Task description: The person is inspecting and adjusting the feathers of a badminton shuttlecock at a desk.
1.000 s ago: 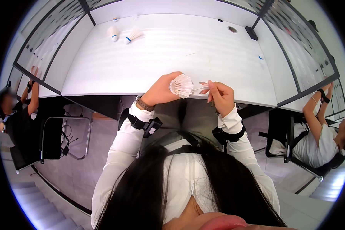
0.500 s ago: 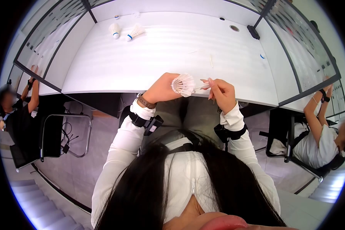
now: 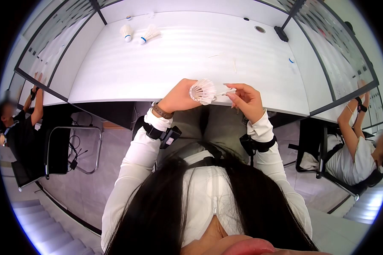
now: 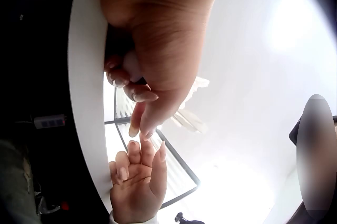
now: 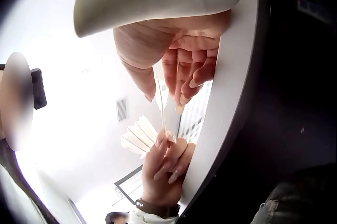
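The white shuttlecock (image 3: 203,91) is in the left hand (image 3: 181,97), just above the near edge of the desk (image 3: 157,59), with its feather end facing up. The left hand's fingers curl around its base, and the thumb and a fingertip seem to pinch the stem of one feather (image 5: 161,108) just right of the shuttlecock. The right hand (image 3: 247,101) is near the shuttlecock, on its right. Its thumb and fingers no longer squeeze together: they are spread, with the feather in the gap. So I think the left hand bears the feather for now, and the right is free to take a new hold. Past the shuttlecock, two thin bits (image 3: 234,66) lie to the right, and two more shuttlecocks (image 3: 150,34) lie far off to the left
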The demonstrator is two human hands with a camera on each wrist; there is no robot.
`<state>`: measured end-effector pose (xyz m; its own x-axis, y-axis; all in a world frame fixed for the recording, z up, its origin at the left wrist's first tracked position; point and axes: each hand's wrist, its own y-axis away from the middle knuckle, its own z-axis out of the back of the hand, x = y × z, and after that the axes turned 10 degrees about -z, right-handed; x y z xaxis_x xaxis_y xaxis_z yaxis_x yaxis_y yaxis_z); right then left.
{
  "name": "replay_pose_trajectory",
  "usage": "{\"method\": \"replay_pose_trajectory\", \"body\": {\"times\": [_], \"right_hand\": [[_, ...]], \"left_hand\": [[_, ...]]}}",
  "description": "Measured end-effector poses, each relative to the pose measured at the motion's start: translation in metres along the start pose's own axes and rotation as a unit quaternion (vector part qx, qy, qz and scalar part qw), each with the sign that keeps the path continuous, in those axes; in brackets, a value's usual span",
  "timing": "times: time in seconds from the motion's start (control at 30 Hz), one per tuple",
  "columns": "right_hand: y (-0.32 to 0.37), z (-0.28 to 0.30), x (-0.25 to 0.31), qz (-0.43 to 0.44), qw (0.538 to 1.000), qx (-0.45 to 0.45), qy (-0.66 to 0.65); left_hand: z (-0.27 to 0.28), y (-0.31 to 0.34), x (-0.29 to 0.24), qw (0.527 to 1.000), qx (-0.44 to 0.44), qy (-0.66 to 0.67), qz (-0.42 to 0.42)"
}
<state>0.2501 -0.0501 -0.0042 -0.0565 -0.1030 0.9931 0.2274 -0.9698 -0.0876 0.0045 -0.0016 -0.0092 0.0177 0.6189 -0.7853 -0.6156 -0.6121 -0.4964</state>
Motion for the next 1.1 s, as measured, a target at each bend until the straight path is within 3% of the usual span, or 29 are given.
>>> {"method": "replay_pose_trajectory", "body": {"times": [0.17,0.4,0.7,0.8,1.0,1.1], "right_hand": [[-0.001,0.004,-0.001,-0.034,0.999,-0.008,-0.017],[0.001,0.004,-0.005,0.021,0.999,-0.016,-0.032],[0.001,-0.006,-0.003,-0.013,0.995,-0.094,-0.024],[0.0,-0.01,-0.007,0.018,0.994,-0.103,-0.012],[0.0,-0.009,-0.008,0.009,0.998,-0.069,-0.002],[0.001,-0.007,-0.006,-0.003,0.995,-0.094,-0.033]], "left_hand": [[0.003,-0.001,-0.002,1.0,0.017,-0.012,0.015],[0.001,0.0,0.0,1.0,0.002,0.013,-0.004],[0.001,0.0,-0.003,1.0,-0.007,0.024,-0.008],[0.0,-0.001,-0.004,1.0,-0.001,0.029,-0.005],[0.001,-0.002,-0.004,1.0,0.004,0.0,0.001],[0.001,0.0,-0.003,1.0,0.0,0.003,-0.001]]}}
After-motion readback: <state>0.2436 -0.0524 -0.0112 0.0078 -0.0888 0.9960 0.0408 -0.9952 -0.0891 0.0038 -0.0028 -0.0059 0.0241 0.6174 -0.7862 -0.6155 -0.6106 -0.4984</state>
